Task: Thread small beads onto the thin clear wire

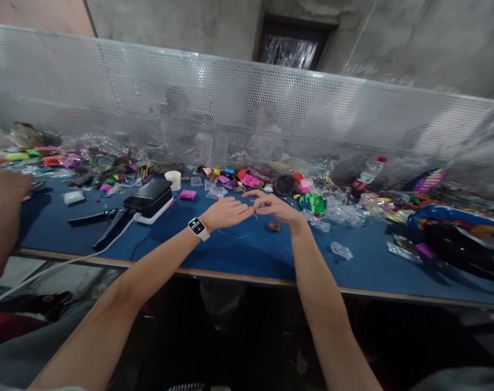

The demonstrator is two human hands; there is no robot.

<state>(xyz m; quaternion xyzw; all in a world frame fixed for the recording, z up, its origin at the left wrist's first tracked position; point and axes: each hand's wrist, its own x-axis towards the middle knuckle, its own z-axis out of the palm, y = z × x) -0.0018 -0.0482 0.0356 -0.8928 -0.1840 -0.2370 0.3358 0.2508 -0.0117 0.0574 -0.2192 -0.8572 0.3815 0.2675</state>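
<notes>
Over the blue tabletop [238, 255], my left hand [227, 214] and my right hand [277, 208] meet at the fingertips. The left fingers lie pressed together, pointing right, and a watch [197, 227] sits on that wrist. My right thumb and forefinger pinch close to the left fingertips, with the other fingers partly bent. Whatever is between the fingertips is too small to make out; a thin pale strand seems to hang there. Just below the right hand lies a small brown lump [273, 226].
Behind my hands runs a heap of colourful pieces [249, 179] along a perforated metal screen [230, 103]. A black device with a white cable [149, 198] stands left. Another person's arm [4, 217] reaches in. At right are a bottle [368, 176], clear wrappers [342, 209] and a black bag [467, 247].
</notes>
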